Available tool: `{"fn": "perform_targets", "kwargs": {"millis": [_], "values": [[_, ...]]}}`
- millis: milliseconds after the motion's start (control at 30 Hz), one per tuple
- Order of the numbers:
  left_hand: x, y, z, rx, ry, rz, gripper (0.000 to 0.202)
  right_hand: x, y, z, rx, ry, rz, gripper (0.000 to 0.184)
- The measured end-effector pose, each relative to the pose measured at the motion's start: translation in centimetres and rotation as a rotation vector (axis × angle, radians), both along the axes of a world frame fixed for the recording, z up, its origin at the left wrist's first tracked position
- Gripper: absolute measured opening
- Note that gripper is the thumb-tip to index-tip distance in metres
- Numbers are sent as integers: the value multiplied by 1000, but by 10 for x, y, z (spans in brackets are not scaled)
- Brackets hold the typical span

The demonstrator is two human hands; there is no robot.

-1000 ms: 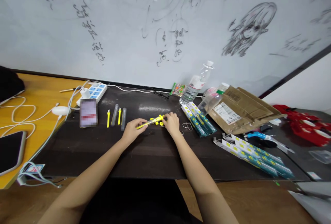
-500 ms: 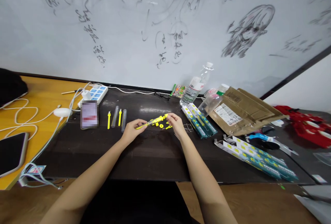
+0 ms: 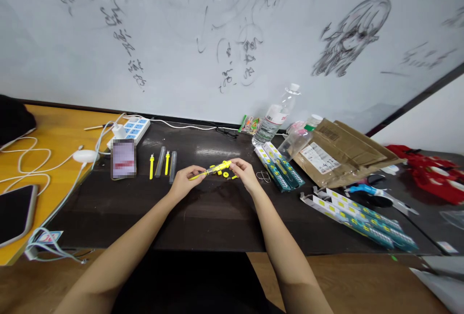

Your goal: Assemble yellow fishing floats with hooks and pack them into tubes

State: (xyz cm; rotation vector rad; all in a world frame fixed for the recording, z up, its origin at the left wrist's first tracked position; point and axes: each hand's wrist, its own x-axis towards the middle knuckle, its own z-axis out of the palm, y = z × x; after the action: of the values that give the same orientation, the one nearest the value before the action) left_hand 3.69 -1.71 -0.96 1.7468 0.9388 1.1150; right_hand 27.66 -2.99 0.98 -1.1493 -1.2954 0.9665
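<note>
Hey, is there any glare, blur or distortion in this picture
Head view: a faint light streak on the whiteboard; blocky pixelation over the screen by the power strip; likely wide-lens stretching toward the edges; fine detail soft on the held yellow stick.

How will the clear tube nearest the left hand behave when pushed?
The clear tube would probably roll sideways, since it looks round and lies on the flat table. It is likely light, as it is slim and see-through. Its straight shape suggests it may be stiff.

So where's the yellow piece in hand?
Near the middle of the head view, the yellow piece is held between the left hand and right hand, by the small yellow parts.
</note>
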Motion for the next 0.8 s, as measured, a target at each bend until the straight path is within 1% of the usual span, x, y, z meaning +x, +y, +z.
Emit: {"fn": "perform_targets", "kwargs": {"millis": [100, 200, 300, 367, 433, 533, 667, 800], "values": [[0, -1, 0, 26, 33, 5, 29, 2, 0, -2, 3, -54, 6, 29], [0, -1, 0, 40, 72, -1, 30, 3, 0, -3, -14, -67, 33, 31], [0, -1, 0, 46, 77, -9, 30, 1, -1, -2, -17, 24, 56, 29], [0, -1, 0, 53, 80, -15, 30, 0, -2, 0, -2, 103, 69, 35], [0, -2, 1, 65, 91, -20, 29, -1, -3, 1, 6, 126, 89, 34], [0, -3, 3, 92, 123, -18, 29, -1, -2, -1, 10, 99, 108, 27], [0, -4, 5, 116, 169, -7, 28, -1, -2, -4, -4, 78, 102, 27], [1, -5, 6, 121, 165, -3, 26, -2, -4, -2, -55, 63, 119, 28]]}}
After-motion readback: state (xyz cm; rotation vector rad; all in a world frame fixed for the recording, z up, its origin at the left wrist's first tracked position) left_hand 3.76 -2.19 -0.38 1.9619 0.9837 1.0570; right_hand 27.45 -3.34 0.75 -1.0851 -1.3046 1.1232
